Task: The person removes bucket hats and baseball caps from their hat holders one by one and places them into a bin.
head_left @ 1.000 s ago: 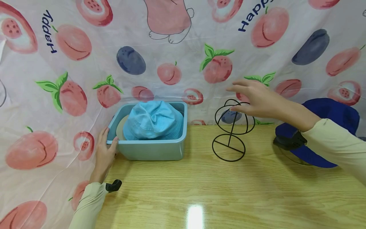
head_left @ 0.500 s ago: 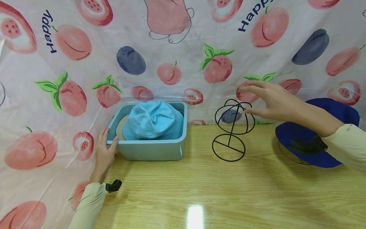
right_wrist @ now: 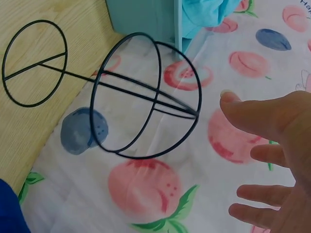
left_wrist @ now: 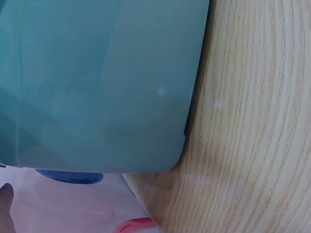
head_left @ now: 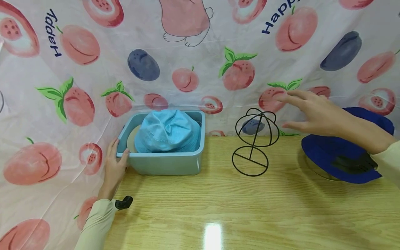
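My left hand point(head_left: 113, 166) rests at the front left corner of a blue-green plastic bin point(head_left: 168, 165), thumb at the front rim and fingers along its left side. A light blue bucket hat point(head_left: 168, 130) sits in the bin, partly covering a beige item point(head_left: 132, 140). My right hand point(head_left: 318, 113) hangs in the air with fingers spread, holding nothing. To its left a black wire hat stand point(head_left: 252, 158) stands bare on the table. Below and behind the right forearm lies a dark blue wide-brimmed hat point(head_left: 325, 152), partly hidden by the arm.
The wood-grain table point(head_left: 187, 208) reaches back to a fruit-printed cloth point(head_left: 200, 62), which also hangs on the left. Under the dark blue hat's brim shows a thin curved edge on the table. In the right wrist view the bin point(right_wrist: 141, 17) stands beyond the wire stand.
My right hand has moved right, from above the wire hat stand to beside it, toward the dark blue hat. The left hand and the bin stay put.
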`<state>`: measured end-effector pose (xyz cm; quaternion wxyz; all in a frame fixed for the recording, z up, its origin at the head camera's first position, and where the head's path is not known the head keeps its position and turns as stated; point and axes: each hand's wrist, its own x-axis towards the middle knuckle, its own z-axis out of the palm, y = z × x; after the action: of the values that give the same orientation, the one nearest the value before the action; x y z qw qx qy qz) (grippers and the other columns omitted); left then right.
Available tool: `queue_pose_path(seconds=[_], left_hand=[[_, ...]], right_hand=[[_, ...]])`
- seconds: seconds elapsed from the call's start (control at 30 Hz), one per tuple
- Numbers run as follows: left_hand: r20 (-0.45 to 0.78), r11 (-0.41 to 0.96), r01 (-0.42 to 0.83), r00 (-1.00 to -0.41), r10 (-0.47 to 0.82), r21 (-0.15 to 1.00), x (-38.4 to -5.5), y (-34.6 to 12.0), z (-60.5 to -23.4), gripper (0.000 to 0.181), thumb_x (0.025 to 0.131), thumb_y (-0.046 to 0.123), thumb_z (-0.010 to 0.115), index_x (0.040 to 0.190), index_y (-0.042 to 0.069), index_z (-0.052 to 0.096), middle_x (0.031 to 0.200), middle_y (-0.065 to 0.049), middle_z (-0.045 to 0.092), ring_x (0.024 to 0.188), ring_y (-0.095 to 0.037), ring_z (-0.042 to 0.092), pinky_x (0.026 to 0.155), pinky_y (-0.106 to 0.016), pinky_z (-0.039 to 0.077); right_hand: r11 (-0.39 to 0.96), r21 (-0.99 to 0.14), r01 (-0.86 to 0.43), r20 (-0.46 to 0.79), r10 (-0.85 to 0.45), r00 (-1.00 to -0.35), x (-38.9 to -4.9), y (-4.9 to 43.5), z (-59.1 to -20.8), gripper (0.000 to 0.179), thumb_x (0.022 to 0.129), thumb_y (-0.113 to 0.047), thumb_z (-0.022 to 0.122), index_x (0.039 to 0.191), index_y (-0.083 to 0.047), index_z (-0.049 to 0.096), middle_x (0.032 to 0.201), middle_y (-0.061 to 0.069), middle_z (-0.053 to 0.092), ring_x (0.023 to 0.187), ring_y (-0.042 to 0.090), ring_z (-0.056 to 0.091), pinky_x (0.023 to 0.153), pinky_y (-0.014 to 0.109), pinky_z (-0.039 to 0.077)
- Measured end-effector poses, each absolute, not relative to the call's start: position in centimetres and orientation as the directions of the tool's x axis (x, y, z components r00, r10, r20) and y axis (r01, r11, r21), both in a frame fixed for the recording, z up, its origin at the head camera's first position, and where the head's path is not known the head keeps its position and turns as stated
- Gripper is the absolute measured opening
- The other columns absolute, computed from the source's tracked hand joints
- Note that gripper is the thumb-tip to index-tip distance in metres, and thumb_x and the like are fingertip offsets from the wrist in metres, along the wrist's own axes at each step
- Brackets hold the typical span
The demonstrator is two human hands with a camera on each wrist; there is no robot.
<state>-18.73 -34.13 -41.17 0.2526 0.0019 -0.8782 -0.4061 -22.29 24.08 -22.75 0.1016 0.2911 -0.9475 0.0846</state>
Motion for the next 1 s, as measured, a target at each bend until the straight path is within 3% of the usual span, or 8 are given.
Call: queue_pose_path(seconds=[0.23, 0.47, 0.7, 0.87, 1.0], left_hand=[[0.452, 0.663, 0.215, -0.867, -0.208, 0.717, -18.9, -34.1, -41.3, 0.06, 0.096, 0.026, 0.053, 0.147, 0.004, 0.031, 0.152, -0.01, 0.025, 0.135, -0.028, 0.026, 0.109, -0.057, 0.018], [0.451, 0.663, 0.213, -0.867, -0.21, 0.718, -18.9, -34.1, -41.3, 0.06, 0.096, 0.026, 0.053, 0.147, 0.005, 0.031, 0.152, -0.009, 0.025, 0.135, -0.029, 0.026, 0.108, -0.059, 0.018], [0.447, 0.666, 0.206, -0.869, -0.212, 0.717, -18.9, -34.1, -41.2, 0.06, 0.096, 0.026, 0.052, 0.147, 0.005, 0.031, 0.153, -0.009, 0.025, 0.136, -0.028, 0.025, 0.108, -0.059, 0.018], [0.457, 0.673, 0.212, -0.864, -0.21, 0.708, -18.9, -34.2, -41.2, 0.059, 0.096, 0.025, 0.053, 0.147, 0.005, 0.031, 0.152, -0.009, 0.026, 0.137, -0.026, 0.024, 0.109, -0.057, 0.017], [0.465, 0.675, 0.218, -0.86, -0.208, 0.705, -19.0, -34.2, -41.2, 0.058, 0.096, 0.023, 0.053, 0.147, 0.004, 0.032, 0.152, -0.01, 0.027, 0.137, -0.026, 0.024, 0.11, -0.056, 0.017]], right_hand=[[0.837, -0.051, -0.545, 0.244, -0.519, -0.819, -22.5, 25.9, -23.2, 0.08, 0.068, -0.036, 0.083, 0.137, -0.013, 0.049, 0.138, 0.029, 0.037, 0.118, 0.053, 0.038, 0.081, 0.075, 0.032], [0.848, -0.061, -0.527, 0.24, -0.5, -0.832, -22.8, 27.8, -23.5, 0.093, 0.061, -0.043, 0.086, 0.141, -0.017, 0.045, 0.144, 0.027, 0.027, 0.127, 0.051, 0.027, 0.084, 0.077, 0.025], [0.889, -0.035, -0.457, 0.201, -0.441, -0.875, -23.1, 29.4, -23.6, 0.097, 0.063, -0.051, 0.082, 0.143, -0.016, 0.041, 0.15, 0.022, 0.022, 0.13, 0.051, 0.024, 0.084, 0.079, 0.023], [0.919, -0.002, -0.394, 0.145, -0.39, -0.909, -23.5, 30.7, -24.0, 0.099, 0.066, -0.052, 0.08, 0.145, -0.012, 0.036, 0.148, 0.03, 0.02, 0.126, 0.058, 0.024, 0.081, 0.08, 0.024], [0.925, -0.036, -0.378, 0.128, -0.371, -0.92, -23.8, 31.8, -24.4, 0.098, 0.067, -0.048, 0.081, 0.144, -0.008, 0.036, 0.145, 0.034, 0.021, 0.124, 0.059, 0.024, 0.085, 0.078, 0.024]])
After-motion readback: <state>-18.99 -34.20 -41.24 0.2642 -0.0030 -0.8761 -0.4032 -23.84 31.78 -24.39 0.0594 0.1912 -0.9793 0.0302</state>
